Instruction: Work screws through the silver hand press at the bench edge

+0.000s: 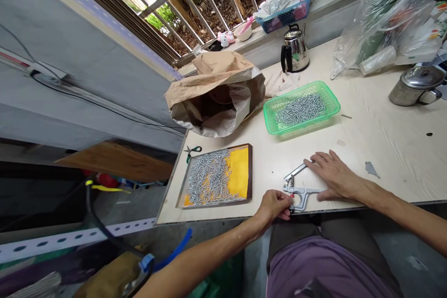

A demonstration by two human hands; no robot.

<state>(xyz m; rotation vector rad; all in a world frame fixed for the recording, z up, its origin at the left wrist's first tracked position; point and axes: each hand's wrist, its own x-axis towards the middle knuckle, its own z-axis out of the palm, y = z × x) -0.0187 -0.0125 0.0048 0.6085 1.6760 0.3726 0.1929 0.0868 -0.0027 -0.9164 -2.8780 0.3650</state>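
A silver hand press with two handles and a spring (302,192) lies at the table's front edge. My left hand (275,205) pinches at its lower jaw, beside a small red part (292,195); whatever sits between the fingertips is too small to name. Over the handles lies my right hand (335,177), its fingers stretched out and touching the upper handle's end. Left of the tool, a shallow tray with a yellow bottom (240,172) holds many small metal pins (209,177). Farther back, more such pins (302,109) fill a green plastic basket (272,123).
Behind the tray, a brown paper bag (216,67) lies with its mouth towards me. Green-handled scissors (193,151) lie at the table's left edge. A metal kettle (296,51), a lidded steel mug (417,86) and a clear plastic bag (384,28) stand at the back.
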